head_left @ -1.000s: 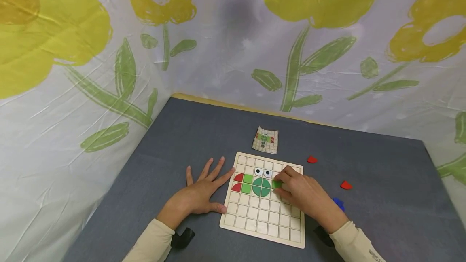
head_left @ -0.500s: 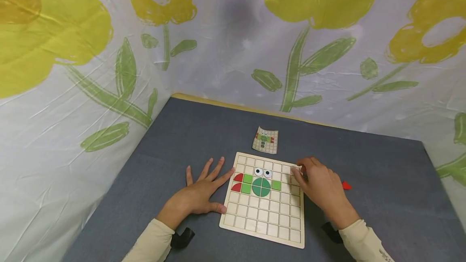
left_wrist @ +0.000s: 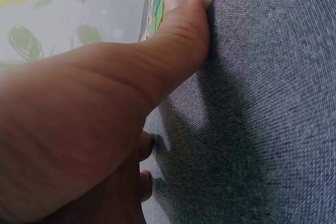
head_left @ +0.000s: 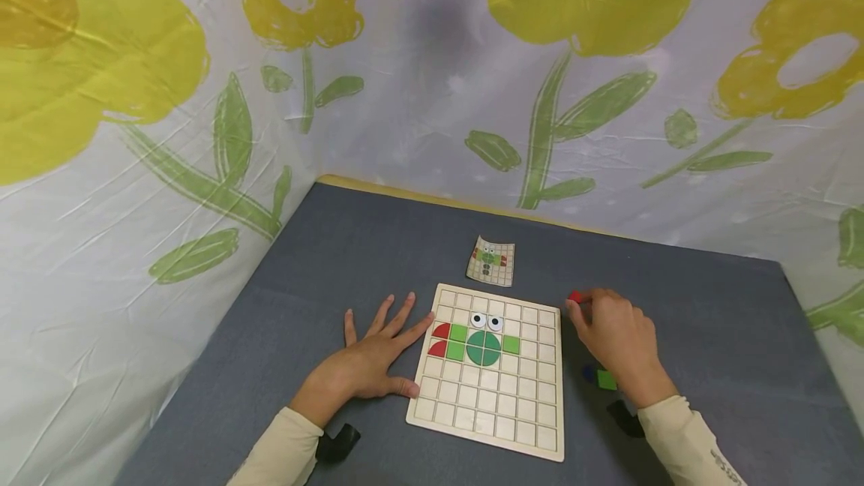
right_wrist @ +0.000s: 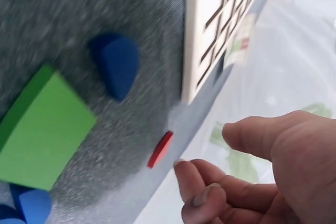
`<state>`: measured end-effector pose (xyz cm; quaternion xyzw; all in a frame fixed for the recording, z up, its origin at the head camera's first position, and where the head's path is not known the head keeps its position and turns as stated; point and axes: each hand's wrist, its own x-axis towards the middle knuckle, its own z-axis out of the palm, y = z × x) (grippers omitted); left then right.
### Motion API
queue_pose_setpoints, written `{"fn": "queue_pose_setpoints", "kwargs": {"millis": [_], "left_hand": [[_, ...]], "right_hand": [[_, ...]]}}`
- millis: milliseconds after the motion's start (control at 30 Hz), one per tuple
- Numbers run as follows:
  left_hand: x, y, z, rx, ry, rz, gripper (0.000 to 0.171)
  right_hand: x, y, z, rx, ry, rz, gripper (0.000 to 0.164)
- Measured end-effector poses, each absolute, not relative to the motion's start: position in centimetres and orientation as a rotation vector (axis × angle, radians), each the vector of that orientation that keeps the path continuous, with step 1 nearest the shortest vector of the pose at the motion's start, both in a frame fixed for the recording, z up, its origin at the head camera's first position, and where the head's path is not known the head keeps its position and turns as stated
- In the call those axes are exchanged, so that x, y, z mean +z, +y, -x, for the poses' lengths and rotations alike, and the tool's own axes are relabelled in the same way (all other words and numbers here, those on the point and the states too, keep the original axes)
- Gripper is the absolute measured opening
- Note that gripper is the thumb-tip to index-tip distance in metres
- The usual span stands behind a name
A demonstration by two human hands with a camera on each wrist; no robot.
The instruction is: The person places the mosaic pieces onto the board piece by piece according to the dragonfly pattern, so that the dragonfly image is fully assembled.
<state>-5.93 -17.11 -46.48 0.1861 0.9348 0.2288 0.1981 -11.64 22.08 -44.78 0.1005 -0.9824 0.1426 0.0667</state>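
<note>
A square wooden grid board (head_left: 486, 400) lies on the table. Set in its cells are red quarter-circles (head_left: 441, 331), light green squares (head_left: 457, 333), a dark green circle (head_left: 484, 348) made of quarter pieces, and two eye discs (head_left: 478, 319). My left hand (head_left: 364, 366) is spread beside the board, thumb and index fingertip touching its left edge; in the left wrist view the thumb (left_wrist: 181, 24) presses on the rim. Right of the board, my right hand (head_left: 617, 336) reaches a loose red piece (right_wrist: 160, 149), its thumb and fingertips apart with nothing between them.
Behind the board lies a picture card (head_left: 491, 261) with a similar pattern. By the right wrist are a light green square (head_left: 607, 379) and several blue pieces (right_wrist: 115, 64). A flower-printed curtain (head_left: 418, 118) hangs beyond the table's back edge.
My right hand has left a light green square on the board, right of the circle, and moved right to the loose red piece. The left hand stays at the board's edge.
</note>
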Motion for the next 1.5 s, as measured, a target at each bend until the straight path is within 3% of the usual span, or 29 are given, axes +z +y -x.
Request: {"fn": "queue_pose_setpoints", "kwargs": {"millis": [700, 1500], "left_hand": [[-46.5, -17.2, 5.8, 0.633, 2.602, -0.508, 0.111], [-46.8, -17.1, 5.9, 0.626, 2.628, -0.514, 0.112]], "right_hand": [[-46.2, 22.4, 14.1, 0.365, -3.072, -0.26, 0.034], [-46.4, 23.0, 15.7, 0.455, -3.147, -0.563, 0.022]]}}
